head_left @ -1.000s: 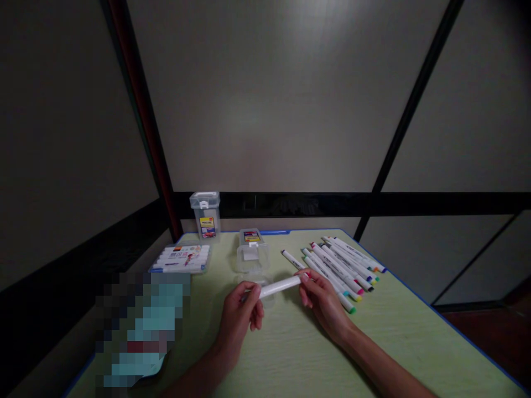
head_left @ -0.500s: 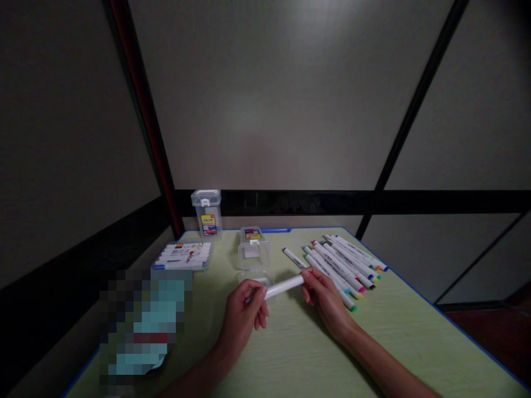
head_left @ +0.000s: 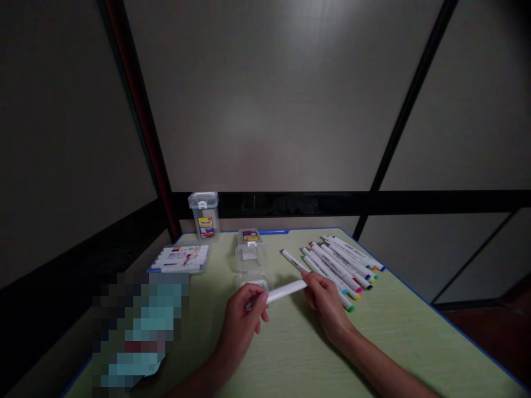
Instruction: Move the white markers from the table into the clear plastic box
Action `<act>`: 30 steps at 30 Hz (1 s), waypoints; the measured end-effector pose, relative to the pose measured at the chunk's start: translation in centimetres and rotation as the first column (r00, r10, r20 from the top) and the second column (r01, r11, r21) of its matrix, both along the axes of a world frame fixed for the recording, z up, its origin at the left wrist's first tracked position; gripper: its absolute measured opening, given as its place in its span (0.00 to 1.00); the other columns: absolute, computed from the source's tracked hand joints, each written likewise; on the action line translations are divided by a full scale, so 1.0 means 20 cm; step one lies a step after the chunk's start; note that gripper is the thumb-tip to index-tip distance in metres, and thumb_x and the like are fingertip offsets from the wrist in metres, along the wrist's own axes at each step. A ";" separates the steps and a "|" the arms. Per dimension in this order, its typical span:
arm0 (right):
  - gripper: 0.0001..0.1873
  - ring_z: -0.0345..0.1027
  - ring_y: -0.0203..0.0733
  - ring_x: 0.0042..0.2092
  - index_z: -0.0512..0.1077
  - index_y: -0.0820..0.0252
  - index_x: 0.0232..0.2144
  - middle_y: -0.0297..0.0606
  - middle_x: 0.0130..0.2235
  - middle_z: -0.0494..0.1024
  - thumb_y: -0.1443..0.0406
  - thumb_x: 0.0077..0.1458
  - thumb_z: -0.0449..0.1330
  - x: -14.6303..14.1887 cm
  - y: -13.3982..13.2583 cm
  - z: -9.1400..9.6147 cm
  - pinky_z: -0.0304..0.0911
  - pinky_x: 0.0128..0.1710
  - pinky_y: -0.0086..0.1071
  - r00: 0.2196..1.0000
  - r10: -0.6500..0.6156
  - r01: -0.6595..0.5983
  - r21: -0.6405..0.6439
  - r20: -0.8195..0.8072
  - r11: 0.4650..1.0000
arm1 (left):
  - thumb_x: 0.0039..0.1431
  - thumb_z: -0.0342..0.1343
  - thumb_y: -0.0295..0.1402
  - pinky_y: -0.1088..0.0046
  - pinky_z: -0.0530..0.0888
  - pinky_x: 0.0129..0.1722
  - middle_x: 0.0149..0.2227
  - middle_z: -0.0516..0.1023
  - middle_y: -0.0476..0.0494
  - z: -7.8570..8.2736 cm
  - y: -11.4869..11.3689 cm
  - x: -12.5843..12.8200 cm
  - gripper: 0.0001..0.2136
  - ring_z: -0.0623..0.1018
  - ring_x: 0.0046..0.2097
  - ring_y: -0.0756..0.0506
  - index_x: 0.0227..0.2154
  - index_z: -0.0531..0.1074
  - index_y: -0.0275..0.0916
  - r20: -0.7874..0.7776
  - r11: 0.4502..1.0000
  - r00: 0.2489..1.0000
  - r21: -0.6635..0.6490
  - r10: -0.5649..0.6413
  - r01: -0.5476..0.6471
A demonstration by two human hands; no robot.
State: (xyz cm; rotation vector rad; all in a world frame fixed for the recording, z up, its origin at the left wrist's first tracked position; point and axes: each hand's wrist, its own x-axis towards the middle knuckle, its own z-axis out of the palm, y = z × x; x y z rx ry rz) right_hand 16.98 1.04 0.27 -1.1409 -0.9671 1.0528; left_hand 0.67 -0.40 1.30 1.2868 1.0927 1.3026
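I hold one white marker [head_left: 285, 291] level above the green table [head_left: 290, 354], a hand at each end. My left hand [head_left: 244, 318] pinches its left end with curled fingers. My right hand [head_left: 326, 304] grips its right end, where a trace of pink shows. Just behind the marker lies an open clear plastic box [head_left: 250, 260] with its lid toward me. A row of several white markers with coloured caps [head_left: 340, 266] lies to the right of my right hand.
A closed clear box with a yellow label [head_left: 203, 216] stands at the table's back left. A flat pack of markers [head_left: 179, 259] lies in front of it. A blurred patch covers the near left corner. A dark-framed wall rises behind the table.
Both hands have shifted slightly with the marker, which now sits a touch lower and to the right. The grip at each end is unchanged.
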 end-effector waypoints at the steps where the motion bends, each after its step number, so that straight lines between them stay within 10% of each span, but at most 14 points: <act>1: 0.24 0.41 0.27 0.16 0.58 0.60 0.11 0.25 0.11 0.53 0.50 0.42 0.60 0.00 0.00 0.00 0.34 0.16 0.28 1.000 -0.015 0.015 -0.006 -0.006 1.000 | 0.44 0.56 0.36 0.82 0.57 0.11 0.16 0.67 0.53 0.00 0.00 0.00 0.09 0.62 0.14 0.56 0.22 0.68 0.35 -0.005 1.000 1.000 -0.001 -0.008 0.008; 30: 0.20 0.41 0.27 0.16 0.61 0.60 0.18 0.24 0.12 0.56 0.52 0.43 0.62 0.00 0.02 0.00 0.35 0.16 0.25 0.989 0.093 -0.088 0.049 -0.116 0.995 | 0.44 0.55 0.38 0.83 0.56 0.11 0.13 0.63 0.57 -0.04 0.03 -0.01 0.10 0.61 0.14 0.56 0.23 0.66 0.36 -0.026 1.000 1.000 -0.029 -0.012 0.011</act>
